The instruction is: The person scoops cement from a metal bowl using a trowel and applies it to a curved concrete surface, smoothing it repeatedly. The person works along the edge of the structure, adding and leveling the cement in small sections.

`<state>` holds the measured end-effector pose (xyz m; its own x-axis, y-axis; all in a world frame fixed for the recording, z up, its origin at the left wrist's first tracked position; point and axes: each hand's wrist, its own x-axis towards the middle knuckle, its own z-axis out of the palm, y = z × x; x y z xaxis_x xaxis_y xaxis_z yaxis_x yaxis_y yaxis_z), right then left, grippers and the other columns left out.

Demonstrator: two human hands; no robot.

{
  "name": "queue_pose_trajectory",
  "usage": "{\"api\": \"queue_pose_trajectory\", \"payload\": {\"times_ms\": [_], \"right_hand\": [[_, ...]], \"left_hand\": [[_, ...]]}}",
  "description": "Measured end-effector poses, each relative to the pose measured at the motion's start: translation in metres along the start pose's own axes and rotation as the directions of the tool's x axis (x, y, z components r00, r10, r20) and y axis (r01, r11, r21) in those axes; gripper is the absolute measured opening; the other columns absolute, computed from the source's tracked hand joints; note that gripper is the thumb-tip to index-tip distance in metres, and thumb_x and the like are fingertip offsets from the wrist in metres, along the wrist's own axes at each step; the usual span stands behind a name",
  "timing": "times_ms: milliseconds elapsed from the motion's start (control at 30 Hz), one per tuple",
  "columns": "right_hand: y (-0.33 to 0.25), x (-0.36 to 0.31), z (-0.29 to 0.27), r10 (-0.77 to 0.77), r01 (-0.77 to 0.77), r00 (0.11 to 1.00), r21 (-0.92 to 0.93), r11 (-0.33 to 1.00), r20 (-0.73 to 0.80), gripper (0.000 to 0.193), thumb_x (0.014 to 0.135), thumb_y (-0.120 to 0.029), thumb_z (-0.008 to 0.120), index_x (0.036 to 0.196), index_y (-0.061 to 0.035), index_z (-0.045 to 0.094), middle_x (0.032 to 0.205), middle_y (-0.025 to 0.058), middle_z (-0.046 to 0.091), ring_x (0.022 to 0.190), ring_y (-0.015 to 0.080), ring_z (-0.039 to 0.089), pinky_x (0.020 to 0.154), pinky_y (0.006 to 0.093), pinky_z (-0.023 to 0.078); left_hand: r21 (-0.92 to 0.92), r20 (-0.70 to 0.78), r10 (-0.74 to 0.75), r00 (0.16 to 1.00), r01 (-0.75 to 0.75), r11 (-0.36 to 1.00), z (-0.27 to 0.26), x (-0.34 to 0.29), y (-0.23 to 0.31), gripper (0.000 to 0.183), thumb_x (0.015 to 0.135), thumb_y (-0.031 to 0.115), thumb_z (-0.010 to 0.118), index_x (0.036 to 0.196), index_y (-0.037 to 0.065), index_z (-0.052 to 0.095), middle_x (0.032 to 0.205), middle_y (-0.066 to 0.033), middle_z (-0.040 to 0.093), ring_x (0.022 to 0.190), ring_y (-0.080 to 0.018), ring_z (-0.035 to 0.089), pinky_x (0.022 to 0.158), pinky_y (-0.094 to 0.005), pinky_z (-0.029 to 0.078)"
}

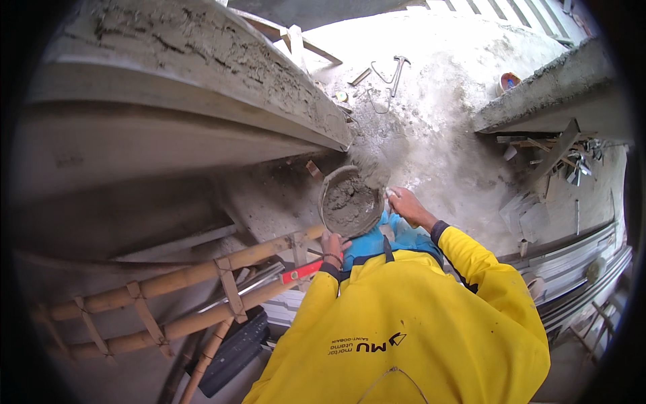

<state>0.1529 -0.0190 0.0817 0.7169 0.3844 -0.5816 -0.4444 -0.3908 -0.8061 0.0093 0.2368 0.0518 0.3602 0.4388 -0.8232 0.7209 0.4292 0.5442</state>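
A round bucket (322,210) of wet grey mortar (348,199) is in front of my body. My left hand (333,246) is closed on the near left side of its rim. My right hand (408,206), to the right of the bucket, is closed round the handle of a trowel. The trowel's blade (375,175), coated in mortar, lies over the far right edge of the bucket. My right fingers partly hide the handle. Beside my left wrist is a red spirit level (301,271).
A bamboo ladder (182,273) runs to the left of my left arm. A rough plastered beam (222,54) slants across the upper left, and another concrete edge (552,91) juts in at right. A hammer (398,75) lies on the dusty floor beyond, with a small bucket (508,82) farther right.
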Motion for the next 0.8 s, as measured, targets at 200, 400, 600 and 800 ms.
{"api": "queue_pose_trajectory", "payload": {"times_ms": [200,400,600,800], "right_hand": [[-0.043,0.077,0.035,-0.189,0.263,0.657,-0.013,0.965,-0.73,0.039,0.091,-0.021,0.055,0.124,0.0004,0.052,0.104,0.0282,0.063,0.1,0.046,0.061,0.084,0.0503,0.047],[-0.099,0.182,0.093,-0.017,0.223,0.611,0.152,0.963,-0.791,0.048,0.089,-0.013,0.056,0.129,0.009,0.042,0.125,0.0324,0.053,0.118,0.0469,0.052,0.099,0.05,0.042],[-0.145,0.13,0.099,-0.227,0.411,0.732,0.151,0.899,-0.642,0.042,0.088,-0.018,0.061,0.123,-0.0002,0.045,0.104,0.0319,0.061,0.097,0.0541,0.057,0.084,0.0554,0.048],[-0.066,0.156,0.048,0.317,-0.216,0.925,0.393,0.894,-0.212,0.033,0.096,-0.034,0.057,0.108,-0.0042,0.053,0.084,0.0124,0.064,0.065,0.0285,0.064,0.055,0.0429,0.052]], "left_hand": [[-0.069,0.005,-0.075,0.997,0.075,0.995,-0.022,0.001,-0.007,0.02,0.086,0.009,0.048,0.105,0.003,0.046,0.1,-0.0193,0.056,0.089,-0.0404,0.064,0.071,-0.0504,0.06],[0.053,-0.068,-0.059,0.996,0.063,0.997,-0.016,-0.009,0.003,0.019,0.087,0.008,0.047,0.105,0.003,0.047,0.101,-0.0176,0.057,0.091,-0.0355,0.067,0.068,-0.0446,0.063],[-0.042,-0.068,-0.091,0.994,0.089,0.995,-0.029,0.001,-0.006,0.019,0.088,0.01,0.047,0.103,-0.001,0.049,0.1,-0.0181,0.058,0.096,-0.0388,0.067,0.072,-0.0475,0.062],[-0.058,-0.083,-0.14,0.987,0.135,0.989,-0.034,0.004,-0.012,0.027,0.087,0.011,0.05,0.112,0.002,0.051,0.112,-0.0176,0.059,0.097,-0.0386,0.066,0.073,-0.0464,0.059]]}}
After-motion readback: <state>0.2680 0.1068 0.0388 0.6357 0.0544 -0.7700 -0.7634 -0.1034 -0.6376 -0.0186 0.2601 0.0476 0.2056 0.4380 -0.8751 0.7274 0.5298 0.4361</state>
